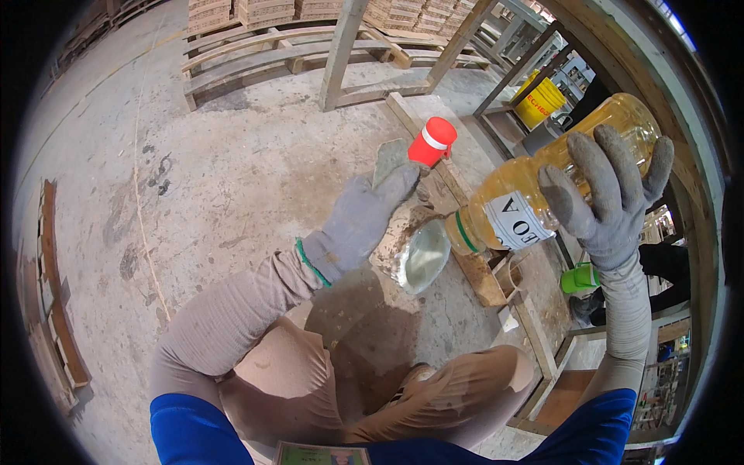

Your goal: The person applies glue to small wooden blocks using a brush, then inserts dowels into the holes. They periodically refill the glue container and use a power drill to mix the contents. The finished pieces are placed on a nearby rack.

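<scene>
My right hand (612, 201), in a grey glove, grips a clear plastic bottle of yellow oil (542, 174) with a white label. The bottle is tilted, its open neck pointing down and left over a shiny metal bowl (422, 257) on the concrete floor. My left hand (364, 217), also in a grey glove, reaches forward just left of the bowl. Its fingertips pinch a red bottle cap (432, 141) with a white ring. My bent knees in beige trousers are below the bowl.
A wooden frame (480, 275) lies beside the bowl, with a green cup (580, 277) to its right. Wooden pallets (263, 58) and stacked blocks stand at the back. A yellow bucket (540, 101) sits at the upper right. A person in dark clothing (670, 263) is at the right edge.
</scene>
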Demonstrator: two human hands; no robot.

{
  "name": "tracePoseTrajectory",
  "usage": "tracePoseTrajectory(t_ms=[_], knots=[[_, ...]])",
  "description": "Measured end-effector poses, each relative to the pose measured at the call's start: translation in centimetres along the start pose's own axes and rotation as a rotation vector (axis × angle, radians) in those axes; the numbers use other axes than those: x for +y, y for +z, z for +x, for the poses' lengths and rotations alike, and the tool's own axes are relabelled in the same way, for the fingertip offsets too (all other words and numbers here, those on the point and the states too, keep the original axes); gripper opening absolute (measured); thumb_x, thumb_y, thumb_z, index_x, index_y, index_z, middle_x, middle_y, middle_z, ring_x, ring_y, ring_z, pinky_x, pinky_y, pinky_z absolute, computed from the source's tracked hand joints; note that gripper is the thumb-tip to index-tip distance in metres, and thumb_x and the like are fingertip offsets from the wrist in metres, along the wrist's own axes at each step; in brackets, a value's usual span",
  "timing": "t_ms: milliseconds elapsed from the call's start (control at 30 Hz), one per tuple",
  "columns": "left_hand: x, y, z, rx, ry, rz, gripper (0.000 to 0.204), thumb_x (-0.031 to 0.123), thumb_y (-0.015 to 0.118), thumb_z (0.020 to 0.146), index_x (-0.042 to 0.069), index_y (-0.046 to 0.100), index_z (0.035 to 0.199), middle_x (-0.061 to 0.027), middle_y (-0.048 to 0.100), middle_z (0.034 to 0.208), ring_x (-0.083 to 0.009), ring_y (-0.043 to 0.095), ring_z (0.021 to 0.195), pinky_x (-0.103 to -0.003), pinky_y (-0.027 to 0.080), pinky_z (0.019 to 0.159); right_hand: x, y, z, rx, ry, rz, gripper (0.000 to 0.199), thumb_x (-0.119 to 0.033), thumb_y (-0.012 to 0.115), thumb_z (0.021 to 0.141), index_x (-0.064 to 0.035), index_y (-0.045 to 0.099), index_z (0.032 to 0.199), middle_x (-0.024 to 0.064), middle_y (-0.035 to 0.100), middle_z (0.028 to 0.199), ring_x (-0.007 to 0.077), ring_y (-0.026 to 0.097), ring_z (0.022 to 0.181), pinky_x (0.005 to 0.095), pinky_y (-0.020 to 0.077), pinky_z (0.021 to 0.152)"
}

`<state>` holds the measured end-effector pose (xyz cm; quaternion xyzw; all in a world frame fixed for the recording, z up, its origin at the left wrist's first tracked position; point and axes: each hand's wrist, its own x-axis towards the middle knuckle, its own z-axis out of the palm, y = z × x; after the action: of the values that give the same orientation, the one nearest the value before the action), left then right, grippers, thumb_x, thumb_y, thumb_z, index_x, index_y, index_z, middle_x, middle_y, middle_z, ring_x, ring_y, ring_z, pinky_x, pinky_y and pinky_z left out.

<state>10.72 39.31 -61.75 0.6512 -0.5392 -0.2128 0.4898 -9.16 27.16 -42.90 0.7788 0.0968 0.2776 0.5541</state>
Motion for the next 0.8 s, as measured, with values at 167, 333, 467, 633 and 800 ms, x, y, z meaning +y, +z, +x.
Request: tracePoseTrajectory(t_ms=[167,333,467,633,800], knots=[[0.2,-0.1,0.3,0.020,-0.109,-0.075,0.049,0.014,0.057,0.080,0.013,0.042,0.127,-0.0104,0.062,0.097,-0.0295,0.064,0.080,-0.034,0.051,0.070,-0.4,0.4,-0.1,0.003,0.032,0.005,0.050,-0.027,0.075,0.069,-0.0344,0.042,0.105,-0.0019,0.045,0.116,0.0196,0.043,0.117,0.0534,0.0131,0.112],[0.3,-0.3,0.0,0.052,-0.009,-0.027,0.045,0.015,0.056,0.083,0.012,0.044,0.126,-0.0111,0.062,0.099,-0.0289,0.063,0.081,-0.033,0.051,0.069,-0.3,0.7,-0.4,0.007,0.025,-0.018,0.048,-0.040,0.072,0.070,-0.0376,0.044,0.108,-0.0039,0.047,0.112,0.0167,0.046,0.113,0.0542,0.0130,0.111],[0.3,-0.6,0.0,0.064,0.049,-0.204,0.037,0.018,0.054,0.087,0.009,0.048,0.122,-0.0095,0.062,0.099,-0.0235,0.063,0.083,-0.030,0.052,0.073,-0.5,1.2,-0.9,0.016,0.049,-0.013,0.047,-0.044,0.071,0.071,-0.0388,0.046,0.110,-0.0045,0.048,0.111,0.0156,0.047,0.111,0.0542,0.0130,0.111],[2.8,-1.0,0.2,0.043,-0.255,-0.912,0.034,0.024,0.048,0.093,0.001,0.050,0.119,-0.0068,0.061,0.101,-0.0141,0.061,0.089,-0.027,0.051,0.079,-1.4,1.4,-1.0,0.038,0.163,0.093,0.047,-0.037,0.072,0.069,-0.0349,0.048,0.110,-0.0035,0.049,0.111,0.0172,0.047,0.110,0.0521,0.0135,0.111],[2.3,-1.1,-0.1,0.090,-0.094,-0.732,0.037,0.028,0.046,0.094,0.000,0.051,0.118,-0.0082,0.060,0.103,-0.0147,0.061,0.090,-0.028,0.050,0.081,-2.7,1.6,-1.7,-0.031,0.268,0.241,0.046,-0.031,0.070,0.067,-0.0257,0.055,0.110,0.0011,0.051,0.109,0.0200,0.048,0.108,0.0510,0.0198,0.106]])
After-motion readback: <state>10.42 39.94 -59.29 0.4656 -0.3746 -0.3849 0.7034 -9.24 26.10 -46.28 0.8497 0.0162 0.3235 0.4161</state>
